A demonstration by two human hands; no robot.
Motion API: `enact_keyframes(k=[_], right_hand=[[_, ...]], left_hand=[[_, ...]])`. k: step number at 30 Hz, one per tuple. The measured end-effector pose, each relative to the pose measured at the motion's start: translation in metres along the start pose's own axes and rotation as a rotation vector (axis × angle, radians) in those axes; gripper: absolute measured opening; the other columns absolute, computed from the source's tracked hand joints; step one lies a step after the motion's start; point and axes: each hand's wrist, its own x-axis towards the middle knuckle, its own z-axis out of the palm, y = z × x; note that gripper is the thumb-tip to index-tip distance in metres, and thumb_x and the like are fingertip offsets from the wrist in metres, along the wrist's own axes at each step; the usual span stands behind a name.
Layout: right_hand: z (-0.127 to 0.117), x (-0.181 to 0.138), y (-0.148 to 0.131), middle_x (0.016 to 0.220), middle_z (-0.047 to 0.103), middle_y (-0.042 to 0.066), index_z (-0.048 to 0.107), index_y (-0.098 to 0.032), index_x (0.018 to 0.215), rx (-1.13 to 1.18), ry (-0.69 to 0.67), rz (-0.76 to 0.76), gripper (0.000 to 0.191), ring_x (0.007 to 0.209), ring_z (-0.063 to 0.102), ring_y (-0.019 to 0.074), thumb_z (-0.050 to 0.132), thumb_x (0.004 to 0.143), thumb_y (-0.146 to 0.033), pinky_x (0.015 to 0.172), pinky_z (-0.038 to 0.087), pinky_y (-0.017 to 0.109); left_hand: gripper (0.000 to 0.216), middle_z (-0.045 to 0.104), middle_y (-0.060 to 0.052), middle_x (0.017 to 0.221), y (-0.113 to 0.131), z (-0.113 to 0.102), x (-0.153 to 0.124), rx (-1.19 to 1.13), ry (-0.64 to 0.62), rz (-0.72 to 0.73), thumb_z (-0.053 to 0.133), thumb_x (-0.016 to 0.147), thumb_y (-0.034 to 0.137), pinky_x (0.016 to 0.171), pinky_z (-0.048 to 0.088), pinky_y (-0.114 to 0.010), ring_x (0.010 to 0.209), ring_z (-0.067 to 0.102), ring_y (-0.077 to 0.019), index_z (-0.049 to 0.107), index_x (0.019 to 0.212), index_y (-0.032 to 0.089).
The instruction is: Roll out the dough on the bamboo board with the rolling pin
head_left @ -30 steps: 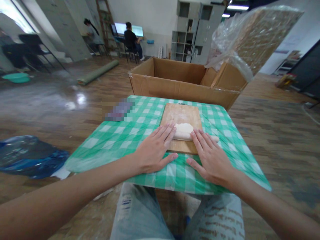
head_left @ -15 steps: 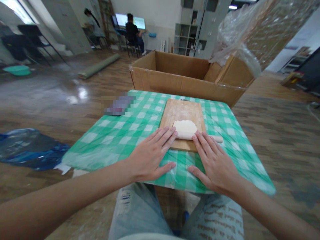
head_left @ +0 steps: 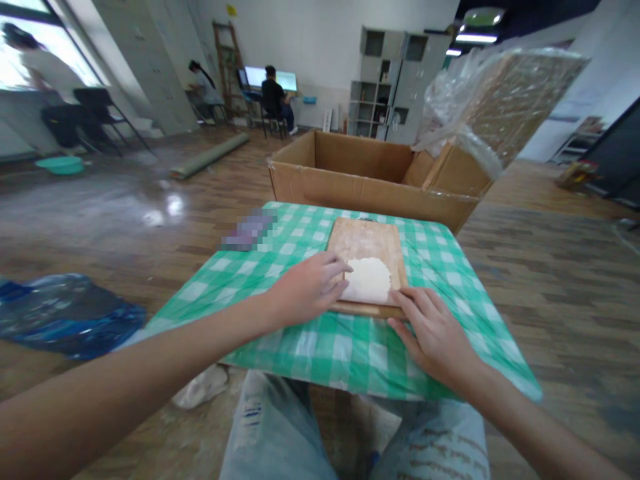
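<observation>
A flattened sheet of pale dough (head_left: 369, 272) lies on a wooden cutting board (head_left: 365, 235) dusted with flour. Along the dough's near edge runs a pale rolling pin (head_left: 367, 294), both its ends hidden by my hands. My left hand (head_left: 315, 283) is at the pin's left end, fingers bent and thumb below, with the fingertips by the dough's left edge. At the right end, my right hand (head_left: 433, 327) has bent fingers over the pin and its thumb near the board's front edge.
The board rests on a table with a green-white checked cover (head_left: 280, 347). A blurred-out object (head_left: 249, 230) lies at its far left corner. Beyond stands a large open cardboard box (head_left: 370, 190). A blue plastic bag (head_left: 70, 317) is on the floor at left. Several people are farther off.
My view has tilted up slightly. My left fingers have gone from flat and stretched to bent. My right hand now hides the pin's right end, which stuck out before. More dough shows beyond the pin.
</observation>
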Motion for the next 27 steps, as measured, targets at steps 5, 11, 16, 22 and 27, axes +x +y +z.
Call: enact_keyframes(k=[5, 11, 16, 22, 27], right_hand=[[0.007, -0.007, 0.01, 0.118, 0.068, 0.015, 0.061, -0.016, 0.129, -0.029, -0.037, 0.037, 0.028, 0.108, 0.063, 0.0328, 0.055, 0.105, -0.028, 0.094, 0.055, 0.05], [-0.01, -0.042, 0.034, 0.109, 0.069, 0.011, 0.063, -0.021, 0.12, -0.066, -0.093, 0.01, 0.02, 0.099, 0.065, 0.0304, 0.053, 0.106, -0.029, 0.087, 0.055, 0.047], [-0.028, -0.082, 0.07, 0.118, 0.069, 0.011, 0.06, -0.024, 0.125, 0.034, -0.021, 0.103, 0.024, 0.108, 0.067, 0.0295, 0.05, 0.107, -0.036, 0.089, 0.056, 0.042], [-0.041, -0.076, 0.083, 0.102, 0.07, 0.007, 0.057, -0.025, 0.122, 0.218, 0.078, 0.398, 0.029, 0.086, 0.07, 0.0264, 0.05, 0.105, -0.047, 0.074, 0.056, 0.038], [-0.03, -0.021, 0.085, 0.077, 0.062, 0.001, 0.058, -0.024, 0.114, 0.433, 0.108, 0.504, 0.033, 0.067, 0.061, 0.0219, 0.05, 0.103, -0.054, 0.059, 0.049, 0.034]], left_hand=[[0.06, 0.07, -0.016, 0.13, -0.031, 0.013, 0.066, -0.004, -0.204, -0.184, 0.073, 0.084, 0.051, 0.098, 0.053, -0.038, 0.116, 0.067, -0.0309, 0.065, 0.13, 0.012], [0.091, 0.071, -0.015, 0.129, -0.031, 0.017, 0.108, 0.012, -0.51, -0.176, 0.086, 0.058, 0.064, 0.084, 0.052, -0.032, 0.108, 0.069, -0.0301, 0.064, 0.131, 0.013], [0.079, 0.076, -0.012, 0.114, -0.015, 0.007, 0.115, 0.086, -0.642, -0.252, 0.088, 0.055, 0.061, 0.071, 0.048, -0.031, 0.095, 0.071, -0.0292, 0.072, 0.117, 0.014], [0.032, 0.074, -0.002, 0.088, -0.022, 0.014, 0.105, -0.141, -0.333, -0.164, 0.082, 0.069, 0.036, 0.062, 0.043, -0.028, 0.076, 0.067, -0.0208, 0.071, 0.093, 0.018], [0.007, 0.071, -0.005, 0.088, -0.019, 0.013, 0.09, -0.07, -0.012, -0.111, 0.057, 0.091, 0.023, 0.069, 0.045, -0.031, 0.08, 0.065, -0.0214, 0.061, 0.087, 0.02]])
